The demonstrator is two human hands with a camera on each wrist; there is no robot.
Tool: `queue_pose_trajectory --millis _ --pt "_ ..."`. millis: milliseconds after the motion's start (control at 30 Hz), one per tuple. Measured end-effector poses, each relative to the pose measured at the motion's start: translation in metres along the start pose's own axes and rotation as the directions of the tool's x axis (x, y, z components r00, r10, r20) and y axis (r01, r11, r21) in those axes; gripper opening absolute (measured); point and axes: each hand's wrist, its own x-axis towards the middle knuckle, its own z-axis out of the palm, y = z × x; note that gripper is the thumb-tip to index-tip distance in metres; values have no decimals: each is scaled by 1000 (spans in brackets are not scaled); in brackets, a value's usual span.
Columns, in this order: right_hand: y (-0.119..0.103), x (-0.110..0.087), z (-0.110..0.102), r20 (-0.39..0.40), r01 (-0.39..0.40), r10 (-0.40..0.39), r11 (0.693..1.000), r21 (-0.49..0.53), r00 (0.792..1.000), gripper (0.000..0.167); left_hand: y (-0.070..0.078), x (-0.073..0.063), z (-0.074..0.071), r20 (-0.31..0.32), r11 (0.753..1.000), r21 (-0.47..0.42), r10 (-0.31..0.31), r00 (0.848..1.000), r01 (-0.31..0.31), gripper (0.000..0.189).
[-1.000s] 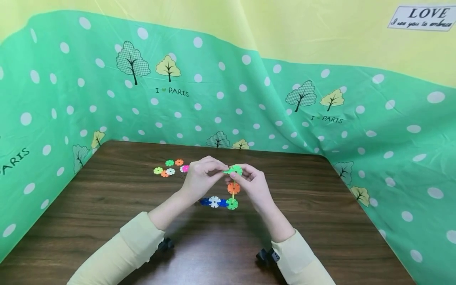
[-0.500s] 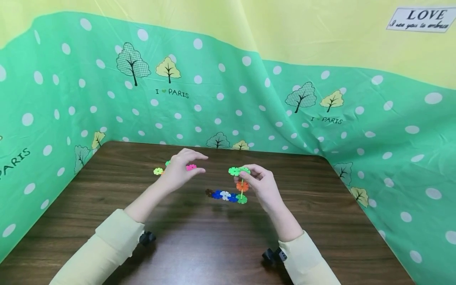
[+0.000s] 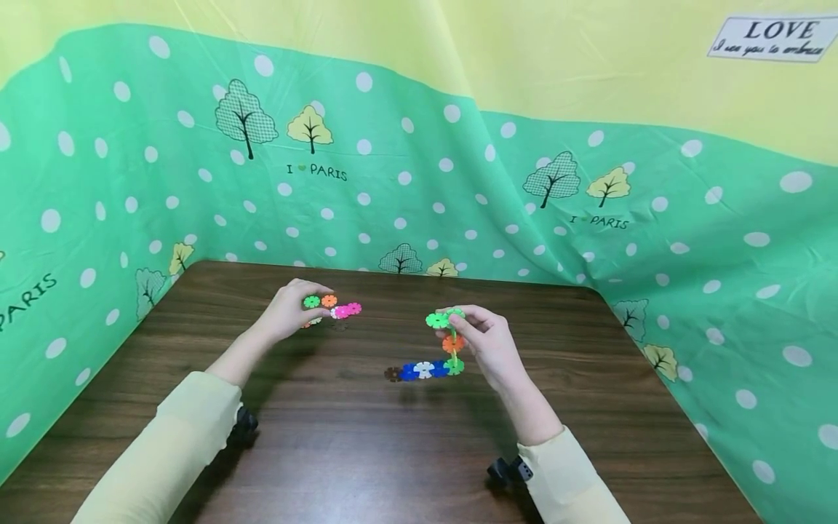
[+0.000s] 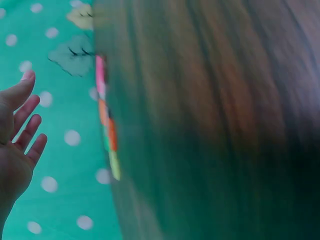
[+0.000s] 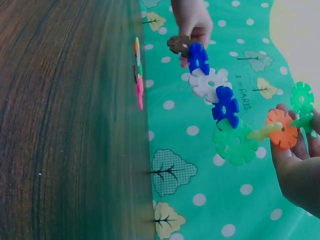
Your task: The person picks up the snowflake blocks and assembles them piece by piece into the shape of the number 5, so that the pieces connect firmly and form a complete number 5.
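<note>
My right hand (image 3: 487, 342) pinches the upper green end of a chain of interlocking plastic snowflake discs. From there the chain drops through an orange disc (image 5: 281, 129) to a lower green disc (image 5: 235, 142). It then runs left through blue and white discs (image 3: 423, 370) to a brown disc (image 3: 393, 374), held above the table. My left hand (image 3: 281, 314) reaches over the loose discs, thumb and fingers apart around a green disc (image 3: 310, 300). In the left wrist view, those fingers (image 4: 32, 129) look spread, with nothing between them.
An orange disc (image 3: 329, 300) and joined pink discs (image 3: 347, 310) lie beside the left hand, with more loose discs partly hidden behind it. The dark wooden table (image 3: 366, 451) is bordered at the back and sides by a green dotted curtain (image 3: 406, 196).
My left hand has let go of the chain's green end and moved left to the loose discs. The right hand has shifted slightly right with the chain.
</note>
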Motion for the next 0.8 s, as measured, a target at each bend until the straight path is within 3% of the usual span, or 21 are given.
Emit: queue_pose_trajectory --millis 167,400,800 --pt "1 0 -1 22 -1 1 1000 5 1000 17 -22 -2 4 93 996 35 -84 992 81 38" --pt "0 0 2 10 -12 12 1000 25 1000 18 -43 -3 8 184 991 85 -118 976 103 29" --pt "2 1 5 32 6 -7 999 31 999 20 -45 -3 14 174 980 186 -100 980 67 19"
